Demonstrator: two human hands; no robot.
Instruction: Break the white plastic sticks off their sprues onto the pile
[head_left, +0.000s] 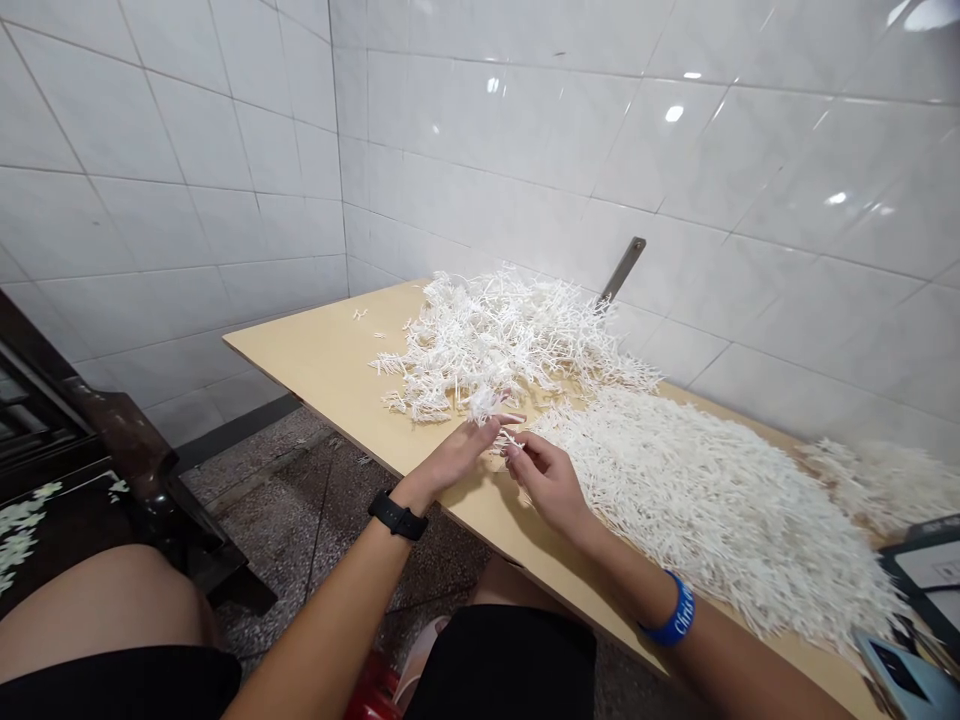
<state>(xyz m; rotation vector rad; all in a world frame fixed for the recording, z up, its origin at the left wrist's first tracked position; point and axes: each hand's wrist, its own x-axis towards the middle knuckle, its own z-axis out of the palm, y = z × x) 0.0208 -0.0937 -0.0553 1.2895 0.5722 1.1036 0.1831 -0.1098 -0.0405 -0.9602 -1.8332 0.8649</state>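
My left hand (pixel 459 455), with a black band on the wrist, is closed around a small bunch of thin white branching plastic-like strands (pixel 484 403). Close beside it, my right hand (pixel 551 485) pinches the end of a thin white piece (pixel 511 438) between thumb and fingers. Both hands are just above the near edge of the tan board table (pixel 315 330). Behind them rises a loose, tangled heap of white branching strands (pixel 517 330). To the right of my right hand spreads a wide, flatter pile of short white pieces (pixel 705 490).
A tiled wall (pixel 510 120) borders the table's far side. A metal bar (pixel 624 268) stands up behind the heap. At the right lie a smaller white pile (pixel 885 475) and a light blue device (pixel 904 670). A dark wooden chair (pixel 142 450) stands left.
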